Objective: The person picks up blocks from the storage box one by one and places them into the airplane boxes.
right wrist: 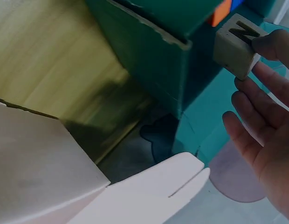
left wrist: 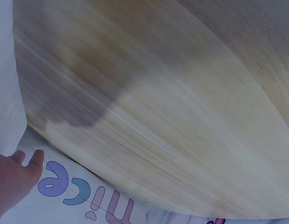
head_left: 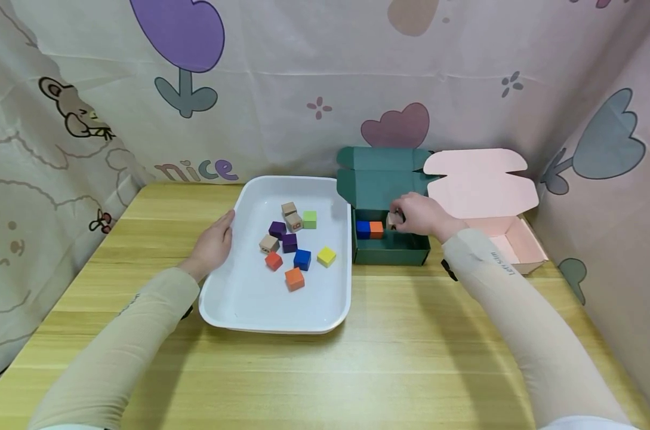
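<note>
My right hand [head_left: 418, 214] pinches a wooden letter block [right wrist: 237, 44] between thumb and fingers, at the opening of the green box [head_left: 391, 254]. A dark letter shows on the block's upper face in the right wrist view. Inside that box, a blue cube [head_left: 363, 229] and an orange cube [head_left: 376, 230] sit side by side, left of the held block. My left hand [head_left: 210, 246] rests against the left rim of the white tray [head_left: 233, 298], its fingers fairly straight. Several coloured cubes and wooden letter blocks lie in the tray, among them a yellow cube [head_left: 326, 257].
An open pink box [head_left: 523, 251] stands just right of the green one, its lid [head_left: 480, 179] raised. Both boxes and the tray sit on a wood-grain table [head_left: 389, 358]. A printed curtain [head_left: 282, 71] rises behind and along both sides.
</note>
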